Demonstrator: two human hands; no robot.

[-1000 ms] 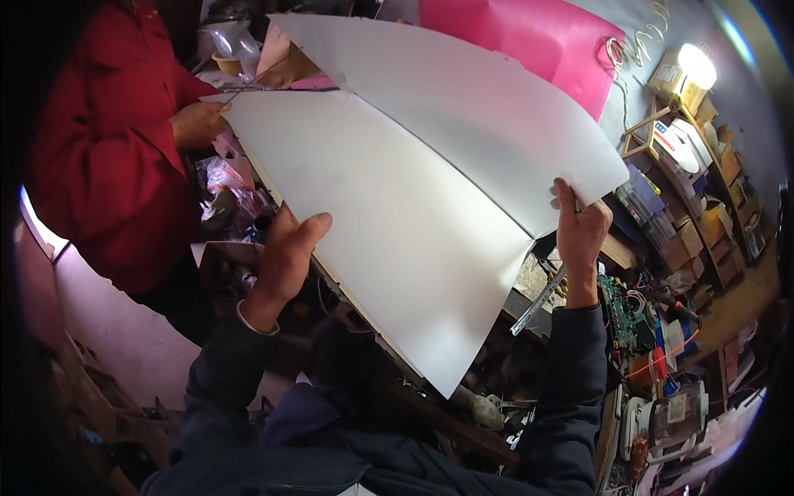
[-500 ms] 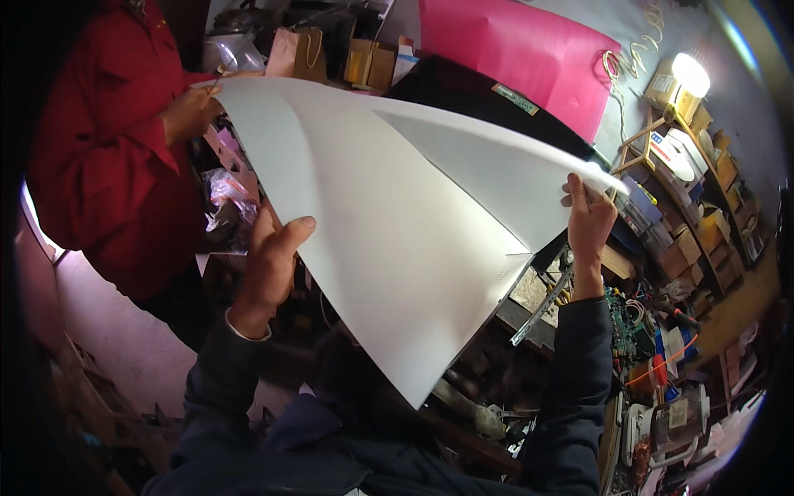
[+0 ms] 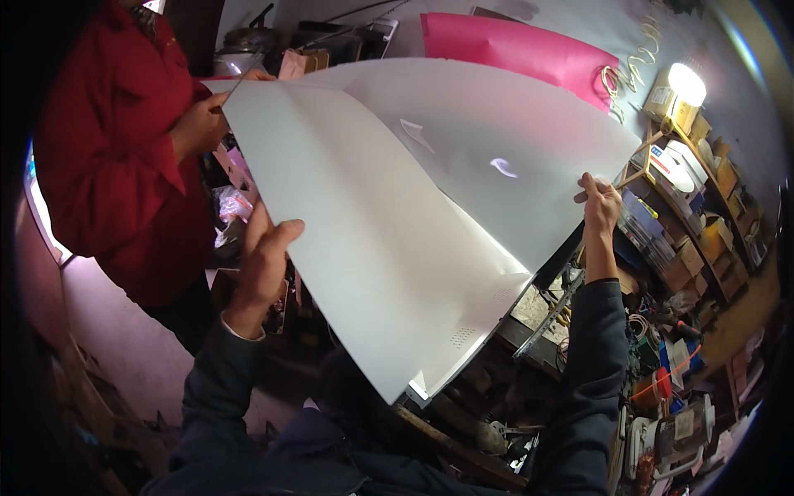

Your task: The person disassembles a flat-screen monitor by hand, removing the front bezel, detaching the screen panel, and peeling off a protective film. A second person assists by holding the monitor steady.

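A large thin white sheet (image 3: 347,207) spans the space in front of me, its near corner pointing down toward my body. My left hand (image 3: 266,269) is closed on its left edge, thumb on top and fingers underneath. A glossy pale grey sheet (image 3: 504,124) arches up at the far right; whether it joins the white one, I cannot tell. My right hand (image 3: 600,205) pinches its right edge. A co-worker's hand (image 3: 201,128) holds the white sheet's far left corner. Small holes (image 3: 463,337) show near the right edge of the white part.
A co-worker in a red jacket (image 3: 107,165) stands at the left. Behind the sheets hangs a pink panel (image 3: 513,54). A lit bulb (image 3: 686,85) shines beside crowded shelves (image 3: 703,215) at the right. Tools and parts clutter the bench (image 3: 529,331) underneath.
The pale grey sheet has risen and arched upward, now covering much of the pink panel. My right hand has shifted slightly right with its edge. My left hand has barely moved.
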